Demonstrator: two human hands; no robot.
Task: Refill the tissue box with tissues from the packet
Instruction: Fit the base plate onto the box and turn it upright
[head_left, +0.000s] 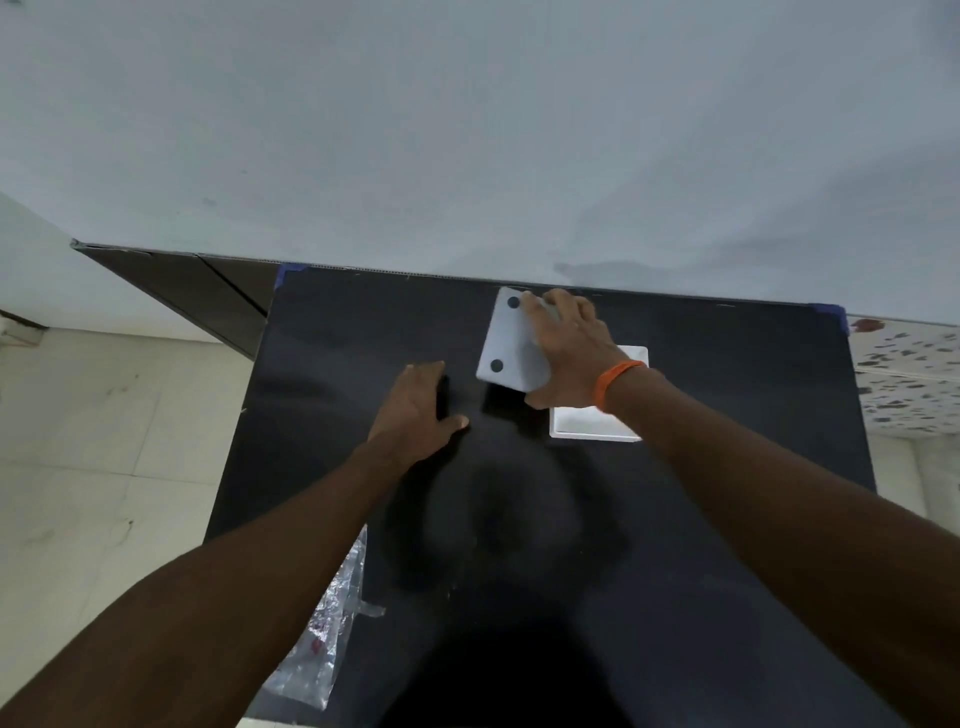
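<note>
Head view, far half of the dark counter (727, 395): my right hand (569, 353) gripped the tissue box (511, 340), fingers (563, 304) curled over its far edge and thumb at its near corner, the box tilted up so its pale underside with two dark round feet faced me; I judged the step was best done by keeping that grip firm and turning the box slowly clear of the white tray-like piece (597, 423) just behind my wrist. My left hand (421, 402) lay flat and open on the counter just beside the box, holding nothing; the clear, crinkled plastic packet (327, 639) lay well apart at the counter's near-left edge, partly under my forearm, its contents too unclear to tell.
</note>
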